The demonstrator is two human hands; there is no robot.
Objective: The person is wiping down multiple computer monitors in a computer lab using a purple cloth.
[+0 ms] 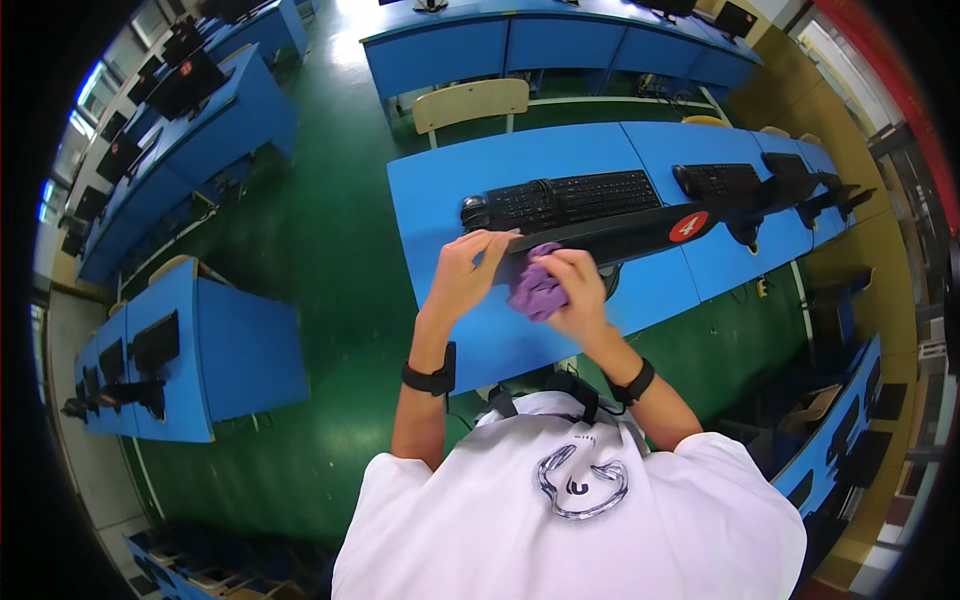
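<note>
Directly before me a black monitor [615, 236], its back towards me and a round red number sticker on it, stands on a blue desk [442, 187]. At its left corner, my left hand [466, 268] grips the edge between thumb and fingers. A crumpled purple cloth [537, 292] is bunched in my right hand [581, 289], close behind the monitor's left part. Whether the cloth touches the casing, I cannot tell. Beyond the monitor lie a black keyboard [577, 199] with its cable bundled on top and a black mouse [474, 213].
Further right along the desk row are another keyboard [716, 181] and more monitors. A wooden-backed chair [471, 105] stands on the desk's far side. Green floor [345, 262] runs along the left, with a second blue desk row [247, 352] across it.
</note>
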